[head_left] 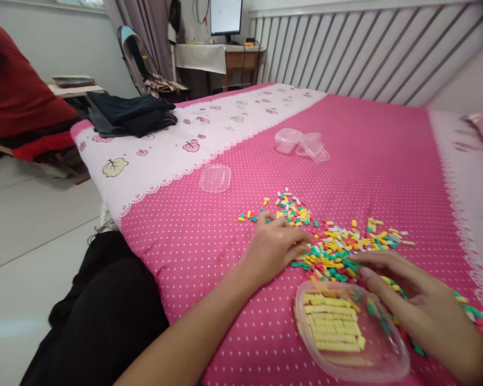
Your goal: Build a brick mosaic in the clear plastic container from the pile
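Observation:
Small plastic building pieces [332, 261] in yellow, green, red and white lie in a loose pile on the bed. My left hand [277, 242] rests at the pile's left side, its fingers apart and lightly bent, fingertips among the pieces. From the right, my right hand [412, 295] reaches over the pile with index finger and thumb apart, their tips close to green pieces. Nothing shows in either hand. In front of the pile stands a clear plastic container [380, 360]. Inside it, yellow pieces [334, 324] sit in neat rows, with a few loose ones farther right.
A clear lid [214, 178] and stacked clear containers [288, 140] lie farther back on the pink dotted bedspread [370, 177]. Folded dark clothes [131, 115] sit at the bed's left edge. A person in red [20, 86] is at far left. A desk [241, 60] with a monitor stands behind.

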Tool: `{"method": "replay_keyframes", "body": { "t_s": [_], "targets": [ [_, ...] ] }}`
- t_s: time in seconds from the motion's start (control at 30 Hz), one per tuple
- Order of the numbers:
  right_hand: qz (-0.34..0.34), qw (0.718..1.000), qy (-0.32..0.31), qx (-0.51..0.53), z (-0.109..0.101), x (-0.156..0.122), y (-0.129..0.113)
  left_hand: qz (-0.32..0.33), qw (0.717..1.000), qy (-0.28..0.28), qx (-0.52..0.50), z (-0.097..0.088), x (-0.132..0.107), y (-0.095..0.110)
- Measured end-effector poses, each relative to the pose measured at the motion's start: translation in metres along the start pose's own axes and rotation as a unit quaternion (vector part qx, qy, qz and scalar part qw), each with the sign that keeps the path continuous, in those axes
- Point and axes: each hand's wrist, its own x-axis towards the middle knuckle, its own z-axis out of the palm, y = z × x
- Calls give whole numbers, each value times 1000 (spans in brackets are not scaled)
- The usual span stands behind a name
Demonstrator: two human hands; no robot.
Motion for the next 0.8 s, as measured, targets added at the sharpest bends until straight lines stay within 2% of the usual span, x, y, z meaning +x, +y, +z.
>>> {"method": "replay_keyframes", "body": {
  "t_s": [0.2, 0.27, 0.37, 0.43, 0.53, 0.63, 0.8],
  "targets": [
    [15, 1000, 6, 3, -13, 0, 3, 4, 999, 9, -34, -9, 4, 5],
    [-3, 1000, 18, 11, -16, -1, -7, -4, 998, 18, -54, -17, 1, 10],
    [-50, 998, 24, 13, -20, -4, -35, -2, 995, 14, -98, -31, -7, 24],
    [-70, 998, 6, 6, -22, -6, -56, -13, 990, 0, -140, -40, -12, 35],
    [-82, 992, -92, 6, -23, -10, -77, -45, 987, 8, -151, -47, -15, 53],
    [-66, 987, -147, -23, -20, -12, -78, -32, 990, 1, -138, -46, -14, 65],
    [-52, 980, -171, -89, -15, -18, -69, -31, 992, -15, -119, -33, -13, 67]
  ]
}}
